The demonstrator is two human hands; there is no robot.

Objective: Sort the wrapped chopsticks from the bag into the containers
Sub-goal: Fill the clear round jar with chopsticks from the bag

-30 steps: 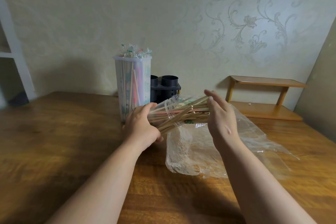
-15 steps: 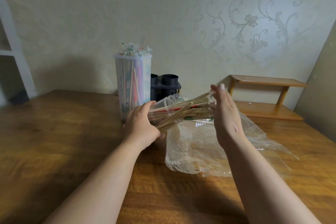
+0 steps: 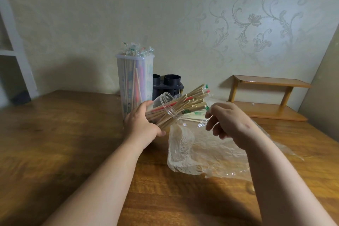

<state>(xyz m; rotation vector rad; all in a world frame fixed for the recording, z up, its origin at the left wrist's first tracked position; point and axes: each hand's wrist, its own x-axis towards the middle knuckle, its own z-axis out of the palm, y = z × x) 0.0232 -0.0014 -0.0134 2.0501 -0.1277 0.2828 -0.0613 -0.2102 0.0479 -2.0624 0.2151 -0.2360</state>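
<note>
Left hand (image 3: pixel 142 124): at 9 o'clock of the bundle. Fingers and thumb are curled round the base of the clear cup, holding it above the counter.
Right hand (image 3: pixel 231 121): at 3 o'clock of the cup, back toward the camera, fingers loosely curled. The fingertips lie at the wrapper ends of a few thin loose sticks; whether they pinch one cannot be told.
Clear cup (image 3: pixel 166 97): round and transparent, tilted with its mouth toward 2 o'clock.
Chopsticks (image 3: pixel 190 100): a fanned bundle of pale sticks, one red-marked, jutting from the cup's mouth toward 2 o'clock. Green and red print shows at the far ends.
Bag (image 3: pixel 201 148): clear crumpled plastic lying on the counter at 5 o'clock of the cup, beneath the right hand and forearm.
Tall container (image 3: pixel 134 79): translucent and upright, at 11 o'clock of the left hand. It is packed with wrapped sticks, and the crinkled wrapper tops rise above its rim.
Black holder (image 3: pixel 170 86): two open round tubes, just beside the tall container at its 3 o'clock, lower part hidden behind the cup.
Counter (image 3: pixel 64 143): brown wood, carrying the bag and both containers.
Wooden shelf (image 3: pixel 271 82): two tiers, at 2 o'clock of the right hand, against the wall.
Wall (image 3: pixel 165 14): pale paper, scroll pattern toward 1 o'clock.
</note>
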